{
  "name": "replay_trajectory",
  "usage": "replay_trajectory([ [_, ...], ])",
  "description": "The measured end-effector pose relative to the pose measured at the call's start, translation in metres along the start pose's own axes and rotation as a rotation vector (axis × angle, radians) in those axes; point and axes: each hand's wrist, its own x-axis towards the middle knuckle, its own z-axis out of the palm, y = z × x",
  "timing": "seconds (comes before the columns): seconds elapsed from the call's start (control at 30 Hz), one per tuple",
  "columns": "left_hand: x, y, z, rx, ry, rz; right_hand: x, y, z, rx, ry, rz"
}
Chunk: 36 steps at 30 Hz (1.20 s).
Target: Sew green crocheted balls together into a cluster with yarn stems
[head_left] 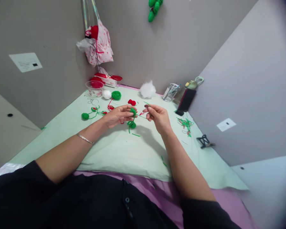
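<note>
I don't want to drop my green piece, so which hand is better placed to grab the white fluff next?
Probably your right hand: its fingers are nearer the white fluff and seem to hold just thin green yarn, while your left hand holds the green piece.

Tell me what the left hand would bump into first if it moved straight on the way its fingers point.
Probably the right hand, just past the small green yarn piece that the left hand holds; depth is hard to judge here.
</note>
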Motion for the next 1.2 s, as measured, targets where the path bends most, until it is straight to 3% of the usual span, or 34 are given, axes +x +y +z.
replay_trajectory([
  [0.3, -0.003, 0.0, 0.002, 0.024, -0.025, 0.017, -0.005, 0.001, 0.007, -0.148, -0.008, -0.082],
  [0.57, 0.001, -0.008, 0.0, 0.076, 0.1, 0.048, -0.007, 0.002, 0.01, -0.167, -0.109, -0.071],
  [0.87, 0.002, -0.006, -0.002, -0.009, 0.01, 0.105, -0.005, 0.002, 0.009, -0.27, -0.046, -0.088],
  [1.2, -0.001, 0.001, 0.001, -0.05, 0.029, 0.064, -0.013, -0.004, 0.012, -0.503, -0.14, -0.189],
])
